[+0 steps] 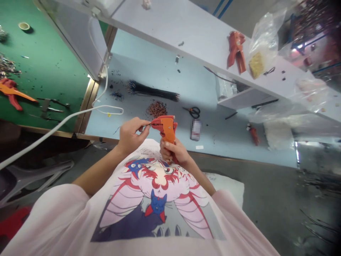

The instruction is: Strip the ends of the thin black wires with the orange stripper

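Observation:
My right hand [173,151] is wrapped round the handles of an orange and red wire stripper [167,128], held upright close to my shirt. To its left, my left hand [133,134] pinches a thin dark wire [146,125], whose end meets the red jaws of the tool. Just beyond the jaws lies a pile of small reddish-brown pieces [157,109]. A long bundle of black wires [154,91] rests farther back on the light blue table [128,124]. Black-handled scissors [194,112] lie right of the pile.
A clear packet [195,129] lies near the front edge. A white cable [66,119] crosses at left. The raised white shelf [170,26] holds another red tool [236,51] and plastic bags. More tools lie on the green table [53,67].

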`<state>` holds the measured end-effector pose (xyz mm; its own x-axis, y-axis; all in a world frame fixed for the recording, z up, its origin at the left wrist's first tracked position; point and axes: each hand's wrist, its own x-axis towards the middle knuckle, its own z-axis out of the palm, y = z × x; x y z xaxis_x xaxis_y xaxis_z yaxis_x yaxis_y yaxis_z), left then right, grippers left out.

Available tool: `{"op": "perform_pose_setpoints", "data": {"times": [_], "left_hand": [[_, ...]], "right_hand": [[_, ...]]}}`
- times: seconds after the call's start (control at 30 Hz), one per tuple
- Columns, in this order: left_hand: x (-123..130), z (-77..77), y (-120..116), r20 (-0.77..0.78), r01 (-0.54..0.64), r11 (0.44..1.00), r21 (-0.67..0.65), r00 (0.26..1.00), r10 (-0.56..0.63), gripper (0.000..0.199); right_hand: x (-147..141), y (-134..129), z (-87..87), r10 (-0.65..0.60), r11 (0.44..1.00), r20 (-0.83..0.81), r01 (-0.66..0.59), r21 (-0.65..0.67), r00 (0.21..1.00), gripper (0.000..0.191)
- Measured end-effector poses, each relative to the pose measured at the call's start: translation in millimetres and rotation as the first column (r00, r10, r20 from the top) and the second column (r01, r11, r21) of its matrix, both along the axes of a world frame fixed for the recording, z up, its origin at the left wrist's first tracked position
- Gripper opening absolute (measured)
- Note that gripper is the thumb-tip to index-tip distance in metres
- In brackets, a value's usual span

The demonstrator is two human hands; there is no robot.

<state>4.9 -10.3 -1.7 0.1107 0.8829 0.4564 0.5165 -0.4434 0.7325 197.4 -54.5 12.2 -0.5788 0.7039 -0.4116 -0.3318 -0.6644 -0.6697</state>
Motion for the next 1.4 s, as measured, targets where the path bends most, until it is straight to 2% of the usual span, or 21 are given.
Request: {"op": "perform_pose_setpoints", "data": {"times": [0.17, 0.27, 0.3, 0.33, 0.4, 0.43, 0.47, 0.5, 0.53, 0.57, 0.73, 0.83, 0.9, 0.97, 1.03, 1.1, 1.13, 1.17, 1.2, 1.27, 1.4], "left_hand": [[-2, -0.9, 0, 0.144, -0.022, 0.987, -0.162, 0.989, 0.045, 0.009], [-5, -0.2, 0, 0.187, -0.038, 0.978, -0.203, 0.979, 0.077, 0.009], [-6, 0.2, 0, 0.195, -0.040, 0.979, -0.200, 0.977, 0.080, 0.009], [-7, 0.8, 0, 0.201, -0.041, 0.981, -0.188, 0.976, 0.079, 0.009], [-7, 2.3, 1, 0.200, -0.042, 0.990, -0.138, 0.977, 0.069, 0.008], [-7, 3.1, 2, 0.190, -0.044, 0.993, -0.110, 0.980, 0.064, 0.008], [-7, 3.8, 2, 0.174, -0.048, 0.995, -0.083, 0.983, 0.062, 0.007], [-7, 4.5, 2, 0.155, -0.054, 0.997, -0.058, 0.986, 0.063, 0.007], [-7, 5.0, 2, 0.134, -0.060, 0.997, -0.038, 0.989, 0.064, 0.006], [-7, 5.3, 2, 0.115, -0.064, 0.998, -0.021, 0.991, 0.066, 0.006], [-5, 3.8, 1, 0.065, -0.026, 0.999, 0.031, 0.998, 0.024, 0.005], [-2, 0.5, 1, 0.035, 0.002, 0.999, 0.049, 0.999, -0.004, 0.006], [0, -2.8, 1, -0.008, 0.006, 0.998, 0.057, 1.000, -0.006, 0.006], [2, -6.7, 2, -0.062, 0.010, 0.997, 0.073, 0.998, -0.006, 0.007], [3, -10.7, 2, -0.110, 0.026, 0.995, 0.100, 0.994, -0.015, 0.008], [3, -14.3, 2, -0.150, 0.036, 0.992, 0.122, 0.989, -0.018, 0.008], [4, -15.9, 2, -0.166, 0.037, 0.991, 0.129, 0.986, -0.015, 0.009], [5, -17.4, 2, -0.176, 0.035, 0.990, 0.137, 0.984, -0.011, 0.009], [6, -18.7, 2, -0.182, 0.033, 0.989, 0.144, 0.983, -0.006, 0.009], [8, -20.7, 1, -0.190, 0.033, 0.988, 0.154, 0.982, -0.004, 0.009], [7, -23.1, -1, -0.236, 0.037, 0.990, 0.135, 0.972, -0.004, 0.010]], "right_hand": [[15, 6, -5.1, -0.062, 0.990, 0.044, 0.056, 0.129, 0.997, 0.052], [30, 19, -27.2, -0.151, 0.967, 0.312, 0.076, 0.242, 0.938, 0.047], [34, 23, -39.2, -0.190, 0.954, 0.472, 0.049, 0.295, 0.861, 0.043], [38, 27, -53.0, -0.237, 0.938, 0.654, -0.007, 0.348, 0.719, 0.039], [43, 32, -83.7, -0.286, 0.912, 0.914, -0.210, 0.351, 0.287, 0.035], [44, 32, -99.1, -0.287, 0.904, 0.953, -0.304, 0.302, 0.093, 0.033], [45, 31, -113.6, -0.274, 0.893, 0.960, -0.384, 0.234, -0.052, 0.033], [45, 29, -126.8, -0.247, 0.884, 0.957, -0.440, 0.159, -0.151, 0.035], [46, 26, -138.2, -0.220, 0.877, 0.953, -0.470, 0.100, -0.208, 0.036], [46, 22, -147.7, -0.203, 0.873, 0.952, -0.482, 0.071, -0.227, 0.036], [46, 10, -172.3, -0.163, 0.874, 0.966, -0.483, 0.048, -0.199, 0.036], [44, 14, -173.2, -0.166, 0.874, 0.974, -0.481, 0.073, -0.154, 0.039], [39, 20, -165.8, -0.192, 0.869, 0.974, -0.482, 0.113, -0.118, 0.041], [32, 26, -148.8, -0.226, 0.861, 0.972, -0.481, 0.165, -0.072, 0.039], [24, 32, -121.6, -0.284, 0.844, 0.958, -0.465, 0.268, 0.038, 0.034], [15, 35, -87.8, -0.458, 0.762, 0.809, -0.306, 0.570, 0.367, 0.032], [11, 36, -70.9, -0.520, 0.702, 0.716, -0.245, 0.669, 0.466, 0.030], [7, 37, -55.6, -0.545, 0.643, 0.652, -0.235, 0.729, 0.527, 0.028], [2, 37, -42.8, -0.557, 0.595, 0.616, -0.249, 0.764, 0.557, 0.027], [-5, 38, -26.9, -0.565, 0.527, 0.612, -0.328, 0.784, 0.554, 0.022], [-9, 41, -25.9, -0.550, 0.476, 0.677, -0.482, 0.735, 0.490, 0.021]]}}
